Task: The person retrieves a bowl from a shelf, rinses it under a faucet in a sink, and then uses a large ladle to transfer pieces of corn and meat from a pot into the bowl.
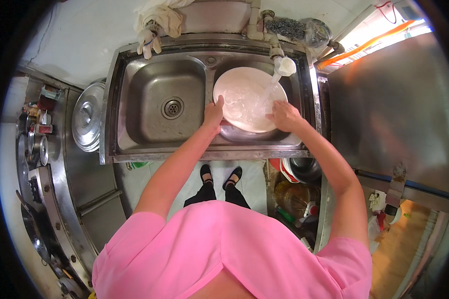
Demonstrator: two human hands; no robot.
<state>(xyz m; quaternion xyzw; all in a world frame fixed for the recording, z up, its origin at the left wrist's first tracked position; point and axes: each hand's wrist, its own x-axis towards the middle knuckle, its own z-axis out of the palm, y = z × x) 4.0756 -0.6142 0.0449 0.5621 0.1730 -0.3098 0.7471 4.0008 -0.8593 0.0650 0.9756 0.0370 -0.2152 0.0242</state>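
A large round white plate or shallow bowl (pixel 243 99) rests tilted over the right basin of a steel double sink. Water runs onto it from a white plastic tap (pixel 285 66). My left hand (pixel 214 112) grips its left rim, with the thumb on top and the fingers hidden beneath. At its right rim is my right hand (pixel 283 115), with the fingers over the edge on the wet surface; whether they close on the rim is hard to tell. The left basin (pixel 172 130) shows its drain strainer (pixel 172 107).
Pale gloves (pixel 148 43) hang on a second tap. Steel wool (pixel 286 28) lies behind the sink. Stacked metal lids (pixel 88 116) stand at the left, a steel cabinet surface (pixel 396 104) at the right. Below are buckets (pixel 289 170) and bottles.
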